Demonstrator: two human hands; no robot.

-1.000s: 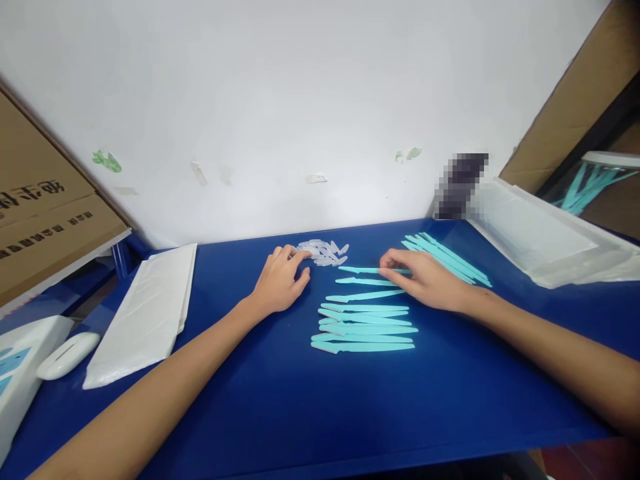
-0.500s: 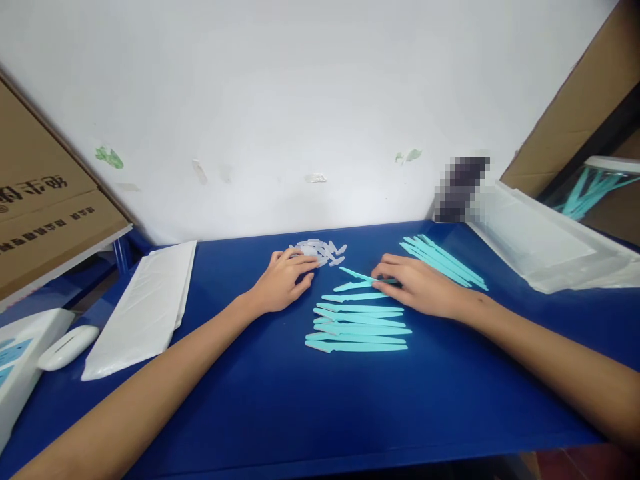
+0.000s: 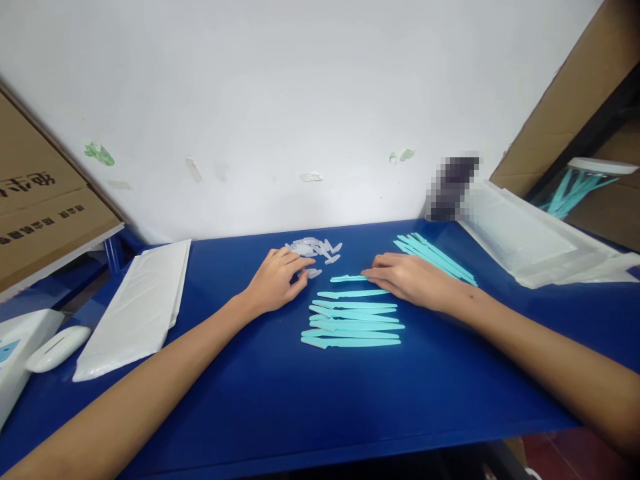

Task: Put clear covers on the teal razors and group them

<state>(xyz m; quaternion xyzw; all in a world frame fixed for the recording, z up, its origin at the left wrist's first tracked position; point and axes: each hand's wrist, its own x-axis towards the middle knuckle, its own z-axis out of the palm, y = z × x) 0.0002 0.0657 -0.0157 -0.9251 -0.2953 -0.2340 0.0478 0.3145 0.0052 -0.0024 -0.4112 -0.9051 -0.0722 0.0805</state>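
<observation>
My left hand (image 3: 280,280) rests at the near left side of a pile of small translucent blade caps (image 3: 310,247). Its thumb and index finger are apart, and one loose cap (image 3: 315,273) lies at their tips. My right hand (image 3: 400,277) is closed, its fingertips pinching the handle end of a turquoise eyebrow razor (image 3: 345,279) that lies almost level above the table. Just below it, several more turquoise razors (image 3: 360,327) are laid out in a rough column, blade ends to the left. Behind my right hand is a second bunch of razors (image 3: 435,257).
The blue table (image 3: 280,407) stands against a white wall. On the left are a white plastic bag (image 3: 135,307), a white oval object (image 3: 59,349) and a cardboard box (image 3: 45,193). Clear plastic bags (image 3: 520,233) lie at right, near a jar of turquoise razors (image 3: 575,190).
My right hand has shifted slightly left, and the razor in it has gone from slanted to nearly level. A cap now shows apart from the pile, by my left fingertips. The view has shifted slightly.
</observation>
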